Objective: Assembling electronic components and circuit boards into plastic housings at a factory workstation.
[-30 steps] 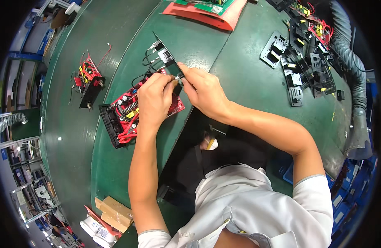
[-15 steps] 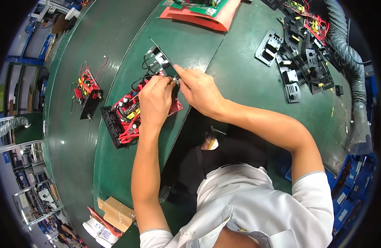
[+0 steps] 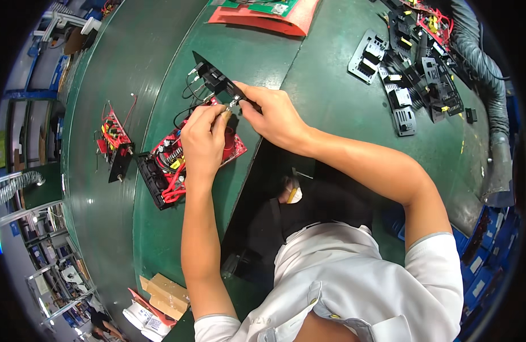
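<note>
My right hand (image 3: 279, 117) is closed on the lower right end of a black socket panel (image 3: 214, 78), which stands tilted above the green bench. Thin black wires run from the panel down to a red circuit board (image 3: 231, 149) with red wires, coils and a black fan end plate (image 3: 153, 178). My left hand (image 3: 203, 135) reaches over the board, thumb and fingers pinched at a small shiny metal fitting (image 3: 232, 104) beside the panel. What exactly those fingertips grip is partly hidden by the fingers themselves.
Another red board with a black plate (image 3: 119, 159) stands to the left. Several black socket panels (image 3: 402, 102) are heaped at far right, beside a grey flexible duct (image 3: 485, 57). Green boards lie on an orange sheet (image 3: 297, 23) at the back. A cardboard box (image 3: 165, 296) sits near left.
The black panel has turned, so more of its socket side shows. My left fingers have shifted slightly off the panel's edge, leaving the metal fitting more visible. The whole view has shifted a little.
</note>
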{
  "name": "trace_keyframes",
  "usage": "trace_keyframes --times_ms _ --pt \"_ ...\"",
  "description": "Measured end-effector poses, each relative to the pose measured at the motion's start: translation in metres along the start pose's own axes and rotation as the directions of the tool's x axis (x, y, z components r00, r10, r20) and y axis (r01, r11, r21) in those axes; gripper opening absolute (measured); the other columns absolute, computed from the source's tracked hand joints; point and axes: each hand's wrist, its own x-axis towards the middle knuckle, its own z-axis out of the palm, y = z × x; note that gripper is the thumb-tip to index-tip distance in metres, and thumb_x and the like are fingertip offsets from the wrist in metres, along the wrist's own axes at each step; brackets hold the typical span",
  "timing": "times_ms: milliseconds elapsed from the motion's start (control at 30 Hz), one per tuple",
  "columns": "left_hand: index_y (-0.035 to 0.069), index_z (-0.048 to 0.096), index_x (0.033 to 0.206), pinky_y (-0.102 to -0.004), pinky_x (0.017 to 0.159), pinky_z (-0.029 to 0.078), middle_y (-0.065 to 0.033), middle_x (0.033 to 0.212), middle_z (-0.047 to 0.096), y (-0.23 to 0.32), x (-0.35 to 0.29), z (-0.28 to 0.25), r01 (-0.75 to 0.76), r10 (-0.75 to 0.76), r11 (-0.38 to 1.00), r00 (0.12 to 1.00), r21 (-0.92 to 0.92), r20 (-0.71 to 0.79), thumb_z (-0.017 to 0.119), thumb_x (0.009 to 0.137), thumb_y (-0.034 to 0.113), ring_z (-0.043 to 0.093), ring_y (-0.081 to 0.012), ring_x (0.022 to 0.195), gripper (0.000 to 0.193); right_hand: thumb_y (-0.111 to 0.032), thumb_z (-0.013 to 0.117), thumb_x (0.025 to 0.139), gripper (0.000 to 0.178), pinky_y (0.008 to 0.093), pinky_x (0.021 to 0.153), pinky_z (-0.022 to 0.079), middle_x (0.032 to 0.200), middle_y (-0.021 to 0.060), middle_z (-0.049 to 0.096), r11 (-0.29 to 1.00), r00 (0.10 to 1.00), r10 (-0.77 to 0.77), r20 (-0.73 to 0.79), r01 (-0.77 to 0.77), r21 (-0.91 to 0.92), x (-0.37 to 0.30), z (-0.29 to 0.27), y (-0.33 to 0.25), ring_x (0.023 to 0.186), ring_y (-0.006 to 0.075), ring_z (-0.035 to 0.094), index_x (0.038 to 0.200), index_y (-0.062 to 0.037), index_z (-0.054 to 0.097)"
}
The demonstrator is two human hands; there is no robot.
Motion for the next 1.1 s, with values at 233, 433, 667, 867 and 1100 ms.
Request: trace_keyframes --times_ms 233,433,667,867,1100 --pt "-0.004 0.067 0.098 -0.0321 0.065 0.051 -0.0133 0.088 0.066 0.008 0.003 0.001 0.030 -0.031 0.999 0.999 0.011 0.020 0.067 0.086 -0.001 0.065 -0.0241 0.071 0.013 -0.001 0.057 0.086 0.039 0.0438 0.070 0.053 0.088 0.0257 0.065 0.999 0.999 0.033 0.036 -0.033 -0.002 0.000 -0.006 -0.006 0.080 0.0411 0.065 0.123 0.0063 0.059" --pt "-0.004 0.067 0.097 -0.0326 0.065 0.051 -0.0133 0.088 0.067 0.007 0.004 0.003 -0.001 0.001 0.999 1.000 0.034 0.023 0.068 0.085 0.000 0.065 -0.0250 0.071 0.012 0.000 0.058 0.084 0.040 0.0449 0.070 0.052 0.086 0.0237 0.065 0.997 0.998 -0.054 0.017 0.055 -0.054 -0.002 -0.004 0.001 0.078 0.0400 0.064 0.123 0.0079 0.058" --pt "-0.004 0.067 0.094 -0.0358 0.062 0.049 -0.0141 0.083 0.065 0.010 0.003 0.002 -0.051 0.050 0.996 0.999 0.069 0.003 0.069 0.083 0.000 0.064 -0.0282 0.068 0.011 0.001 0.061 0.081 0.043 0.0428 0.077 0.051 0.084 0.0186 0.063 0.960 0.980 -0.201 0.001 0.197 -0.201 -0.011 0.005 -0.006 0.081 0.0360 0.062 0.122 0.0107 0.055" --pt "-0.004 0.068 0.092 -0.0368 0.062 0.049 -0.0140 0.083 0.065 0.005 0.004 0.008 -0.069 0.069 0.995 0.998 0.070 0.003 0.069 0.083 0.000 0.063 -0.0295 0.068 0.010 0.002 0.061 0.085 0.045 0.0443 0.067 0.050 0.085 0.0192 0.061 0.965 0.983 -0.184 0.004 0.182 -0.188 -0.012 0.005 0.000 0.078 0.0366 0.062 0.130 0.0030 0.055" --pt "-0.002 0.053 0.131 -0.0333 0.081 0.056 -0.0183 0.112 0.063 0.005 0.004 -0.011 0.160 -0.150 0.965 0.987 -0.209 0.062 0.059 0.091 -0.003 0.070 -0.0240 0.092 0.041 -0.004 0.062 0.087 0.039 0.0415 0.073 0.051 0.095 0.0234 0.065 0.981 0.977 0.180 0.114 -0.171 -0.088 0.007 -0.005 -0.008 0.084 0.0371 0.065 0.125 0.0037 0.057"
